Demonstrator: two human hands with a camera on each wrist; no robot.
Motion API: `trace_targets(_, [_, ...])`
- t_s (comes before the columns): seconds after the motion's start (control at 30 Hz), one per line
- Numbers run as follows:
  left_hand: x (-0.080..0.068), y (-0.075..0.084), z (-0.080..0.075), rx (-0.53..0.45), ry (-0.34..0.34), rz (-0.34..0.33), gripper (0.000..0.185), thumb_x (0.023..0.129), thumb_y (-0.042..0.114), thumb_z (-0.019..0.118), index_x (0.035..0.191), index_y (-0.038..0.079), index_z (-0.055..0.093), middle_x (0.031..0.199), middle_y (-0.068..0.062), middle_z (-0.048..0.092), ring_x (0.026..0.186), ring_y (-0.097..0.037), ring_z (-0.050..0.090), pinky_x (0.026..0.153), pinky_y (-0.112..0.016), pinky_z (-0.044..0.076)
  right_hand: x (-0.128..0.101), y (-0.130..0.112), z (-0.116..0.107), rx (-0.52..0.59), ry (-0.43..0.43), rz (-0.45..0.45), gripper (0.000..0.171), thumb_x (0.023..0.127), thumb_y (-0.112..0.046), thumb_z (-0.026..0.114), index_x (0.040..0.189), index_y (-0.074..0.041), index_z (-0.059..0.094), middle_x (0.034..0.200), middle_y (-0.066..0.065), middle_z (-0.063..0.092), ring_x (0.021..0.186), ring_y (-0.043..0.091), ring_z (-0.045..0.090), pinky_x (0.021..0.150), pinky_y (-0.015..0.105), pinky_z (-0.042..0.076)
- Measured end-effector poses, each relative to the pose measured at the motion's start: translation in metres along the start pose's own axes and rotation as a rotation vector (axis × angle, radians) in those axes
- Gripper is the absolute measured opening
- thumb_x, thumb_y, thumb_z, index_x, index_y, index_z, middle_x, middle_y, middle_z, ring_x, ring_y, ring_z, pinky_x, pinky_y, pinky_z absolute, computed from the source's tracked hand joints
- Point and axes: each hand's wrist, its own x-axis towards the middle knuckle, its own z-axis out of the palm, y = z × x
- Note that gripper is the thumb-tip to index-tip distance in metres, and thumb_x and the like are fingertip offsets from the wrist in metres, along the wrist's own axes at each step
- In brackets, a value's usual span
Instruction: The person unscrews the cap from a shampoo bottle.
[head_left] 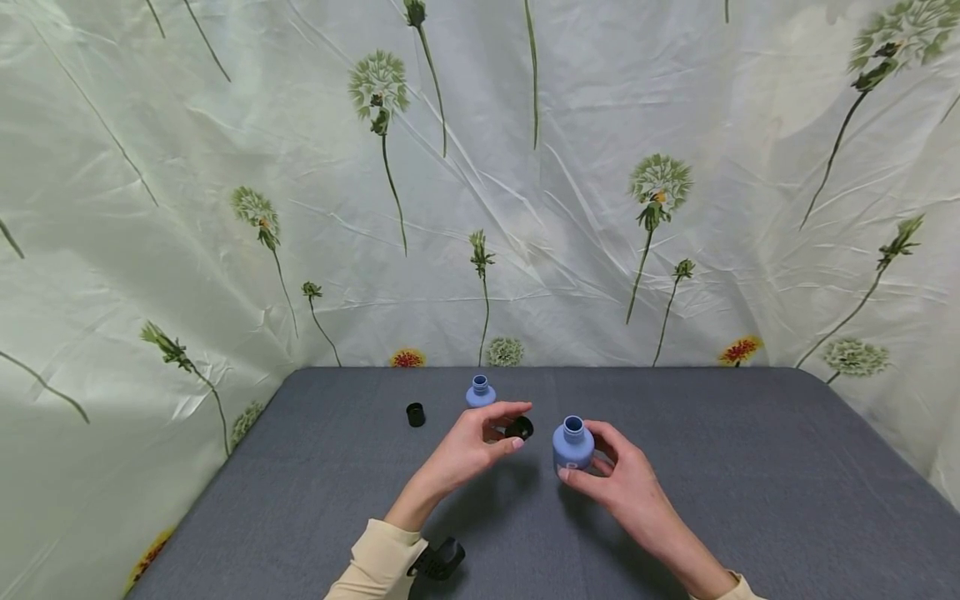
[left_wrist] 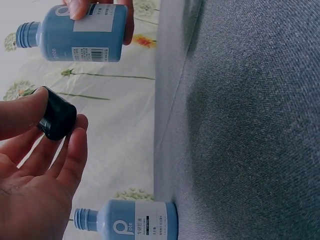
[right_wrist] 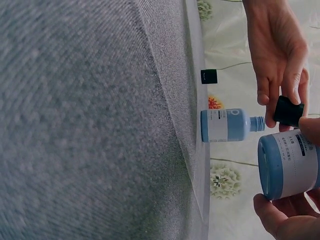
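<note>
My right hand (head_left: 600,467) grips a small blue bottle (head_left: 573,446) with an open neck, held upright above the grey table (head_left: 315,500); the same blue bottle (left_wrist: 80,32) (right_wrist: 290,162) shows in both wrist views. My left hand (head_left: 487,437) pinches a black cap (head_left: 519,428) (left_wrist: 56,120) (right_wrist: 288,111) between thumb and fingers, just left of the bottle's neck. A second blue bottle (head_left: 480,392) (left_wrist: 127,221) (right_wrist: 227,125) stands uncapped on the table behind my hands. Another black cap (head_left: 416,414) (right_wrist: 209,76) lies to its left.
A pale cloth printed with dandelions (head_left: 525,183) hangs behind and on both sides of the table. A black wrist strap (head_left: 438,560) shows on my left sleeve. The grey table surface stretches wide to the left and right of my hands.
</note>
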Motion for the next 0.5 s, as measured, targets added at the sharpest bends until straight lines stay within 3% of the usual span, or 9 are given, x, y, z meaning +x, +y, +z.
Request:
trace_targets(0.27, [0.0013, -0.0014, 0.0019, -0.026, 0.024, -0.016, 0.04, 0.092, 0.004, 0.067, 0.132, 0.009, 0.062, 0.123, -0.007, 0.06, 0.108, -0.021, 0.061, 0.085, -0.031, 0.051, -0.0001, -0.0007, -0.0005, -0.097, 0.032, -0.023, 0.062, 0.078, -0.022, 0.085, 0.131, -0.009, 0.056, 0.128, 0.012, 0.059, 0.118, 0.03, 0.057, 0.098, 0.051, 0.045])
trace_targets(0.5, [0.0009, -0.0044, 0.0018, -0.065, 0.027, -0.03, 0.035, 0.092, -0.001, 0.066, 0.126, 0.009, 0.064, 0.121, -0.007, 0.059, 0.111, -0.021, 0.061, 0.091, -0.037, 0.049, 0.0, -0.0011, 0.0, -0.091, 0.036, -0.017, 0.062, 0.078, -0.023, 0.086, 0.132, -0.011, 0.057, 0.127, 0.011, 0.06, 0.117, 0.033, 0.058, 0.094, 0.052, 0.048])
